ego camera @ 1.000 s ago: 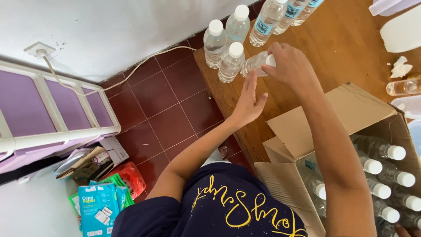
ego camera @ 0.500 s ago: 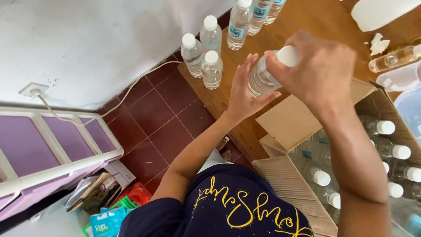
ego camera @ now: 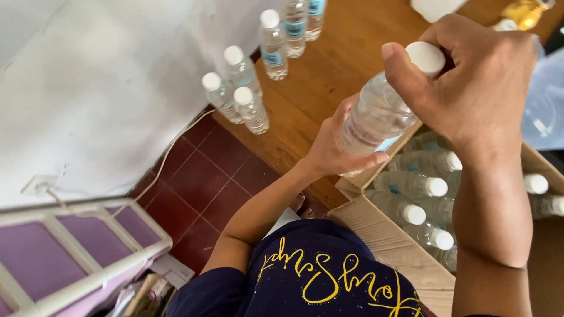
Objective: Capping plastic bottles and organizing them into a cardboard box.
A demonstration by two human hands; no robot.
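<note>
Head view: wooden table point(ego camera: 329, 76), then cardboard box point(ego camera: 382, 235) of bottles. Left hand point(ego camera: 335, 149) cups a clear water bottle point(ego camera: 376, 114) above the box; right hand point(ego camera: 470, 82) apparently grips its white cap point(ego camera: 426, 57).

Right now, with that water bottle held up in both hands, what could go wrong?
The right hand grips the white cap while the left hand cups the water bottle. If the cap loosens, water might spill into the open cardboard box below. A slip could drop the bottle onto the packed bottles.
</note>
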